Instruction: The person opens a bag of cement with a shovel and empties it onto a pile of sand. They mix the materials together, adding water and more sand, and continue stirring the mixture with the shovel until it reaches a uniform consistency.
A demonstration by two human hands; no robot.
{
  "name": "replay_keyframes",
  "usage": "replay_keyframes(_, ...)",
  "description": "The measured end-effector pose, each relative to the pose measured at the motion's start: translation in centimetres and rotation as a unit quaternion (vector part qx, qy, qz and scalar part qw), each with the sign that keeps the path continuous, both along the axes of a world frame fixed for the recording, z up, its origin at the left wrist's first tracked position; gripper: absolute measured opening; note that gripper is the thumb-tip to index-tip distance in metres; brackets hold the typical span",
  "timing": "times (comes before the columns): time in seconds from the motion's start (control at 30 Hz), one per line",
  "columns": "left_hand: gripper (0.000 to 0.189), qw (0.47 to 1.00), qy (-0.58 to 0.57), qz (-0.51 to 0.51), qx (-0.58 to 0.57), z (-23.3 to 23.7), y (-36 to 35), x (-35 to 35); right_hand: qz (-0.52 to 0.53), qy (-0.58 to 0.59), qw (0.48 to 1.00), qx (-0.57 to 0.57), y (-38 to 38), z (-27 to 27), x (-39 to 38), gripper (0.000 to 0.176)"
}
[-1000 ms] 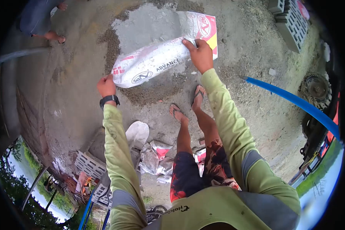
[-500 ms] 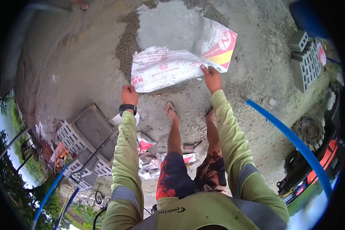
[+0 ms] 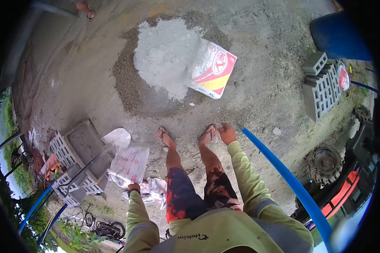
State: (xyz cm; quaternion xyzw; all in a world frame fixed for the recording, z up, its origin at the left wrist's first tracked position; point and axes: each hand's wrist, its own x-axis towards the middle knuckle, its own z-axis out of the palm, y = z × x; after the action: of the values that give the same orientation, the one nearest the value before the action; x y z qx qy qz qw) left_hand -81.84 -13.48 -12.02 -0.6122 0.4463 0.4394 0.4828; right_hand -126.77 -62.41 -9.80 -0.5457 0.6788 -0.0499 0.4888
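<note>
My left hand [image 3: 134,187] is closed on a torn piece of cement bag [image 3: 133,163], white with red print, which hangs low beside my left leg. Scraps of bag [image 3: 154,189] lie on the ground by that hand. My right hand [image 3: 227,134] is held out by my right foot with its fingers curled in; I see nothing in it. Close to its right is the tip of a long blue pole [image 3: 278,166]. Ahead of my feet, the other part of the cement bag [image 3: 215,71], with a red and yellow design, lies against a heap of grey powder [image 3: 166,55].
Dark, coarse material [image 3: 124,80] rings the powder. At left stand hollow blocks [image 3: 65,151] around a shallow box [image 3: 88,139]. More hollow blocks [image 3: 323,95] and a blue drum [image 3: 340,36] are at right, with a muddy wheel [image 3: 325,162] below. Another person's foot [image 3: 88,9] shows at upper left.
The white printed piece has come off the heap and swung down left in my left hand. My right hand has let go of the bag and moved down. The logo part stays on the heap.
</note>
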Motion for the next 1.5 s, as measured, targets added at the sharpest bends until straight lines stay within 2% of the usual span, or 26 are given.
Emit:
replay_keyframes(0.03, 0.036, 0.973, -0.133, 0.188, -0.027, 0.4, 1.5, -1.8, 0.016, 0.067, 0.997, -0.018, -0.9, 1.3, -1.8, 0.048)
replay_keyframes(0.07, 0.043, 0.892, -0.254, 0.369, -0.049, 0.2, 1.5, -3.2, 0.016, 0.075, 0.997, -0.026, -1.5, 2.1, -3.5, 0.048)
replay_keyframes(0.13, 0.055, 0.819, -0.273, 0.498, -0.087, 1.5, -0.9, -6.4, 0.024, 0.125, 0.992, -0.021, -3.4, 3.3, -6.6, 0.046)
replay_keyframes(0.17, 0.065, 0.84, -0.188, 0.503, -0.082, 2.8, -3.3, -7.0, 0.032, 0.145, 0.989, -0.019, -4.1, 3.9, -7.7, 0.046)
replay_keyframes(0.27, 0.05, 0.804, -0.117, 0.575, -0.094, -3.1, -6.2, -7.6, 0.083, 0.185, 0.979, -0.001, -5.4, 4.7, -10.4, 0.043)
replay_keyframes(0.33, 0.036, 0.901, -0.037, 0.35, -0.254, -8.0, -8.6, -7.7, 0.107, 0.211, 0.972, -0.005, -6.4, 6.3, -10.7, 0.04)
replay_keyframes(0.37, 0.025, 0.958, 0.035, 0.15, -0.243, -7.9, -13.0, -7.4, 0.121, 0.232, 0.965, 0.0, -7.7, 7.0, -10.6, 0.037)
replay_keyframes(0.4, 0.016, 0.964, 0.046, 0.133, -0.225, -6.3, -18.1, -7.6, 0.138, 0.242, 0.96, 0.003, -8.2, 8.1, -10.6, 0.037)
replay_keyframes(0.43, 0.016, 0.926, 0.042, 0.167, -0.337, -9.1, -19.8, -7.7, 0.148, 0.259, 0.954, -0.014, -9.5, 9.0, -9.8, 0.035)
replay_keyframes(0.47, 0.017, 0.834, 0.032, 0.453, -0.313, -11.0, -23.1, -7.6, 0.155, 0.273, 0.949, -0.037, -11.5, 8.8, -8.9, 0.033)
replay_keyframes(0.5, 0.03, 0.852, 0.044, 0.318, -0.414, -12.3, -25.8, -7.5, 0.188, 0.263, 0.944, -0.068, -13.3, 8.6, -8.4, 0.031)
replay_keyframes(0.53, 0.032, 0.639, -0.002, 0.688, -0.344, -10.5, -30.2, -8.2, 0.193, 0.253, 0.941, -0.112, -15.0, 8.6, -7.7, 0.03)
replay_keyframes(0.6, 0.037, 0.642, 0.04, 0.666, -0.378, -9.8, -36.9, -8.0, 0.209, 0.235, 0.933, -0.175, -19.2, 9.2, -5.3, 0.026)
replay_keyframes(0.67, 0.035, 0.663, 0.043, 0.61, -0.432, -5.0, -43.5, -7.9, 0.245, 0.219, 0.914, -0.237, -23.4, 10.8, -1.5, 0.024)
replay_keyframes(0.73, 0.028, 0.704, 0.094, 0.499, -0.496, -6.4, -47.3, -8.6, 0.271, 0.216, 0.896, -0.279, -26.1, 11.9, 0.5, 0.025)
replay_keyframes(0.8, 0.025, 0.656, 0.162, 0.616, -0.406, -11.3, -50.2, -10.9, 0.333, 0.237, 0.864, -0.294, -28.4, 11.9, 2.0, 0.027)
replay_keyframes(0.87, 0.029, 0.696, 0.144, 0.537, -0.453, -6.0, -54.1, -11.9, 0.36, 0.256, 0.856, -0.268, -30.5, 11.2, 3.5, 0.029)
replay_keyframes(0.93, 0.033, 0.721, 0.171, 0.532, -0.409, -2.7, -57.1, -12.5, 0.452, 0.275, 0.803, -0.274, -31.7, 9.1, 4.1, 0.031)
replay_keyframes(0.97, 0.033, 0.716, 0.168, 0.543, -0.405, -3.2, -57.9, -13.3, 0.501, 0.309, 0.774, -0.235, -32.5, 8.4, 5.2, 0.031)
replay_keyframes(1.0, 0.034, 0.724, 0.166, 0.527, -0.413, -3.8, -58.6, -14.2, 0.512, 0.307, 0.768, -0.232, -33.2, 7.4, 6.5, 0.031)
replay_keyframes(1.07, 0.035, 0.729, 0.159, 0.522, -0.414, -4.1, -60.1, -15.8, 0.599, 0.264, 0.719, -0.232, -35.1, 4.5, 8.4, 0.033)
replay_keyframes(1.17, 0.043, 0.75, 0.128, 0.531, -0.372, -4.2, -62.5, -17.2, 0.664, 0.215, 0.688, -0.198, -37.5, 1.2, 13.2, 0.032)
replay_keyframes(1.27, 0.048, 0.751, 0.087, 0.526, -0.389, -4.6, -66.7, -18.8, 0.741, 0.18, 0.605, -0.23, -40.7, -5.2, 16.3, 0.032)
replay_keyframes(1.3, 0.062, 0.743, 0.119, 0.533, -0.387, -7.6, -67.9, -19.7, 0.747, 0.17, 0.61, -0.203, -41.8, -6.7, 17.6, 0.031)
replay_keyframes(1.43, 0.074, 0.744, 0.094, 0.549, -0.371, -11.7, -73.9, -21.0, 0.741, 0.122, 0.627, -0.207, -45.1, -12.8, 20.1, 0.04)
replay_keyframes(1.5, 0.085, 0.735, 0.02, 0.525, -0.429, -13.7, -75.4, -21.5, 0.739, 0.102, 0.635, -0.202, -45.4, -15.4, 19.9, 0.042)
